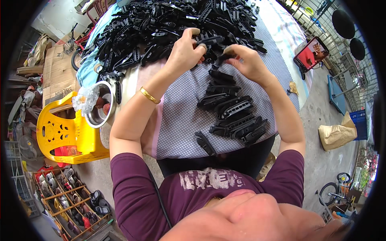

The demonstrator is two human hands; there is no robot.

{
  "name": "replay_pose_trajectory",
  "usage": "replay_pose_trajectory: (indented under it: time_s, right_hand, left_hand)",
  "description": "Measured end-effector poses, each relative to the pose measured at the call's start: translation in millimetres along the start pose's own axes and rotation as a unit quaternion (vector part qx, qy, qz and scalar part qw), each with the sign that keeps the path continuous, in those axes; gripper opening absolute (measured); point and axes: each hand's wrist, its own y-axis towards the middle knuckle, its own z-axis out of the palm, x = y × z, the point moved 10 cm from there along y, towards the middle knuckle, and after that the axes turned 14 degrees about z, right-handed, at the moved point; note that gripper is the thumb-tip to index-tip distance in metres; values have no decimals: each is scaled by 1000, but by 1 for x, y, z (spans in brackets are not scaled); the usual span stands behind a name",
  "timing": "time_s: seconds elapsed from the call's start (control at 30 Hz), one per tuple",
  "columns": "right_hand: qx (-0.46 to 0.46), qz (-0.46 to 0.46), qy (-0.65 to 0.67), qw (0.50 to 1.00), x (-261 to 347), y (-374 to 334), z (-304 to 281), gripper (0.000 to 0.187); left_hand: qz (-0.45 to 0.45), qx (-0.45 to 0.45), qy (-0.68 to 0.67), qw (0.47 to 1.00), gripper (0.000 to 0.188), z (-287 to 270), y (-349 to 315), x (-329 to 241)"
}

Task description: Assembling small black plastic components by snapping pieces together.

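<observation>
My left hand (186,51), with a gold bangle at the wrist and a ring, is closed on a long black plastic piece (212,40) that points to the right. A short way to the right, my right hand (248,63) pinches another dark plastic piece (220,60) between thumb and fingers. Both hands are at the near edge of a large heap of black plastic pieces (161,28), some with rows of slots. Between my forearms, a loose row of similar pieces (235,108) runs toward me. One single piece (205,143) lies apart at the table's near edge.
The table has a grey dotted cloth (177,120). A steel bowl (109,114) with a clear plastic bag and reddish round fruit sits at left, by a yellow plastic chair (72,130). A phone (311,54) stands on the right edge. A shoe rack (68,201) is lower left.
</observation>
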Motion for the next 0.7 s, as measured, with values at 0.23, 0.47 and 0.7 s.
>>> replay_pose_trajectory:
  time_s: [0.23,0.47,0.7]
  right_hand:
    - [-56,103,189,975,-10,-1,-10,23]
    - [-79,39,43,995,1,-2,-14,25]
    - [-98,32,-14,995,15,-7,-13,31]
  left_hand:
    - [-49,92,-203,974,25,41,-10,0]
    - [-113,130,-363,916,29,52,-16,3]
    - [-51,101,-236,965,27,42,-12,-6]
